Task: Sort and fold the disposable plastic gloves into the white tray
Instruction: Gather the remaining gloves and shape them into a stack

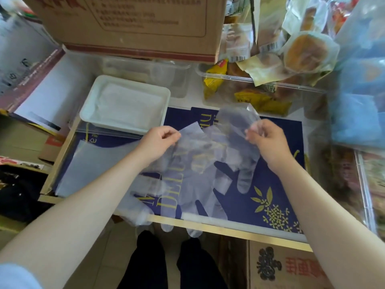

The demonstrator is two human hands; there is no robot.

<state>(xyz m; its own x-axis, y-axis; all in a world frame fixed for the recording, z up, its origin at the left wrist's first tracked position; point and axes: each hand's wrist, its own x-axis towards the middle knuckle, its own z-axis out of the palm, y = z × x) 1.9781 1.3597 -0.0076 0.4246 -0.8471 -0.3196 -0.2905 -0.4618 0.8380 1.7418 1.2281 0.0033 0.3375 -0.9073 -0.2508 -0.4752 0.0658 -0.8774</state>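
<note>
Disposable plastic gloves point(200, 176) are lying spread and overlapping on the blue printed worktop point(277, 184), their finger ends hanging over the near gold-trimmed edge point(229, 230). The left hand point(159, 141) is pinching the cuff edge of one glove between thumb and curled fingers; the right hand point(265, 138) is pinching and lifting another translucent glove point(237, 119) just above the surface, near the far right of the blue area. A flat stack of plastic sheets point(91, 163) is lying at the left, reaching the worktop's left edge. The white tray point(125, 105) is sitting just beyond the left hand, at the far left corner, holding folded gloves point(129, 101) inside its rim. Open blue surface is showing to the right of the gloves, around the yellow flower print point(273, 213). A clear bin of packaged snacks point(250, 88) is bordering the far edge, a cardboard box point(133, 24) is overhanging behind the tray, and a blue bag point(358, 101) is crowding the right side.
</note>
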